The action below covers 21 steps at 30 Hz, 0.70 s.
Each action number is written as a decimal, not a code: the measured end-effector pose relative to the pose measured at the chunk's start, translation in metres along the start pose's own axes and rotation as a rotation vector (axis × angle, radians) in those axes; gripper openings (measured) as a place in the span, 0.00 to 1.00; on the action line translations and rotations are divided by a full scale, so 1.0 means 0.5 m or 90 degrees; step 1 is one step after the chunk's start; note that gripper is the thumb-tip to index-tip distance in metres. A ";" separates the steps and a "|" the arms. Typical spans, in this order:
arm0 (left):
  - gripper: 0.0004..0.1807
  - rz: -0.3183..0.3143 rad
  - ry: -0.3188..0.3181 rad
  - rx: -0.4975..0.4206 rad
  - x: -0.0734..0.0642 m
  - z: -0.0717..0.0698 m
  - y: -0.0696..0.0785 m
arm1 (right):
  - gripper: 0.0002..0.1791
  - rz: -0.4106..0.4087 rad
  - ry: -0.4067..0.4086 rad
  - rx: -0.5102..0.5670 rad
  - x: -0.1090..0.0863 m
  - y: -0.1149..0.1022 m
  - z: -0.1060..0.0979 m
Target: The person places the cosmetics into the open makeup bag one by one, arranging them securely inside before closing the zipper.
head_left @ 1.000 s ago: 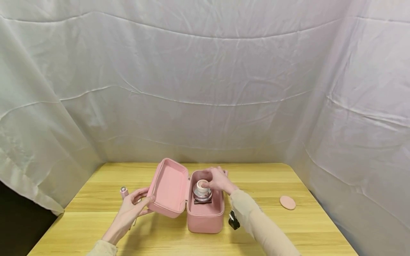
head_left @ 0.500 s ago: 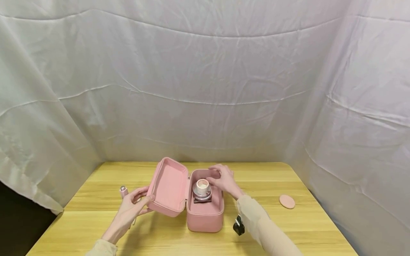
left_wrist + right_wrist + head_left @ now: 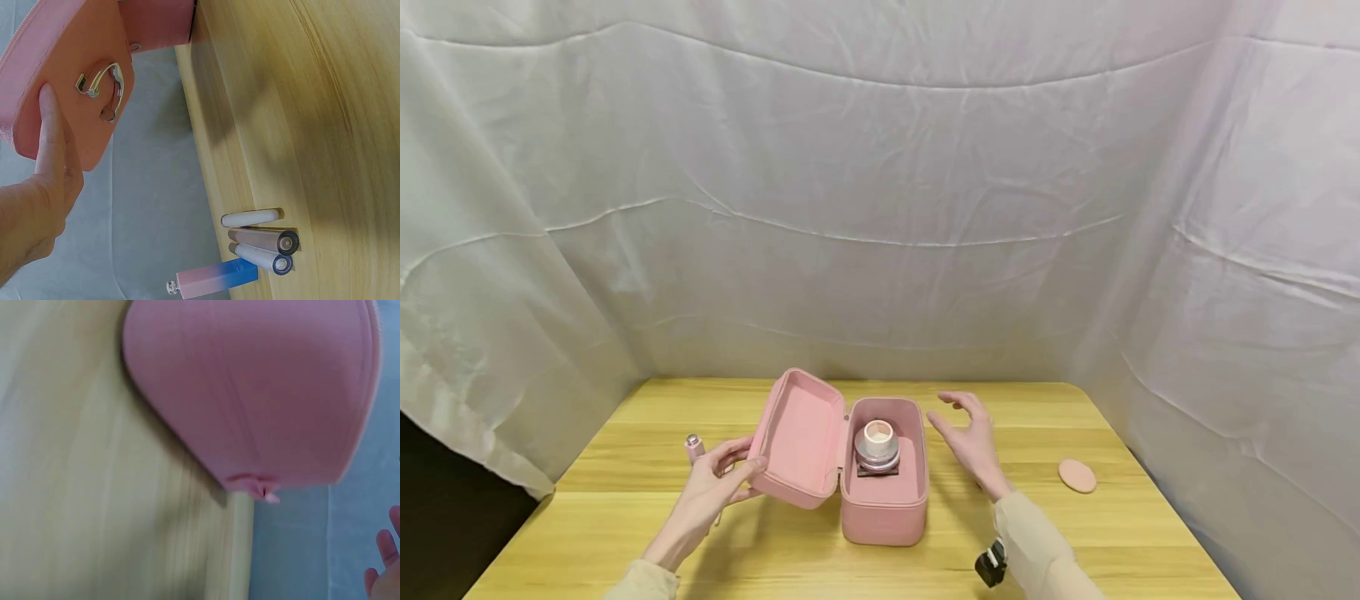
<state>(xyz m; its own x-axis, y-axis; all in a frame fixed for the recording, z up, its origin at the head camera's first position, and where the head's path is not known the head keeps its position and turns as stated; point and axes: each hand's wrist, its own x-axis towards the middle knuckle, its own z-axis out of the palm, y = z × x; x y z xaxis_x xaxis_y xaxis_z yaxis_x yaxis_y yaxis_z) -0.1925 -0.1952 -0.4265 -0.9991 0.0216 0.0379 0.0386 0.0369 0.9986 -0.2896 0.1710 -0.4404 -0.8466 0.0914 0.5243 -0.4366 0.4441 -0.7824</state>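
A pink cosmetic case [image 3: 883,527] stands on the table with its lid [image 3: 801,443] swung out to the left. My left hand [image 3: 711,483] grips the lid's outer edge, thumb on the rim; the left wrist view shows fingers along the lid's outside [image 3: 94,37], near a gold-fitted handle [image 3: 112,78]. Inside the case, a small round white pot [image 3: 878,444] with a sectioned top sits on a silvery round container [image 3: 880,463], over a dark flat item [image 3: 867,472]. Right of the case, my right hand [image 3: 973,442] hangs with fingers spread and nothing in it.
Left of the lid stands a slim pink bottle [image 3: 695,450]. Beside it in the left wrist view lie a white tube [image 3: 250,217], a brownish tube [image 3: 265,240] and a pale tube [image 3: 262,257]. A round pink pad [image 3: 1077,476] lies at the right. Pale curtains surround the table.
My right hand has let go of the small white pot, risen out of the case and moved right, past its wall. The left hand keeps its hold on the lid.
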 end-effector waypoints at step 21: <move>0.31 -0.001 0.004 0.006 0.000 0.002 0.000 | 0.20 0.089 0.348 -0.043 -0.076 0.097 -0.188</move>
<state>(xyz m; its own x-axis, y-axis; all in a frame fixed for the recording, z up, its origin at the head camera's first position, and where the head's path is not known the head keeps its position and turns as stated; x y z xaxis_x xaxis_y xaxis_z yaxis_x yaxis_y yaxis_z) -0.1926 -0.1941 -0.4264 -0.9992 0.0154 0.0360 0.0367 0.0462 0.9983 -0.2503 0.2731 -0.4667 -0.6063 0.5934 0.5294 -0.2960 0.4496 -0.8428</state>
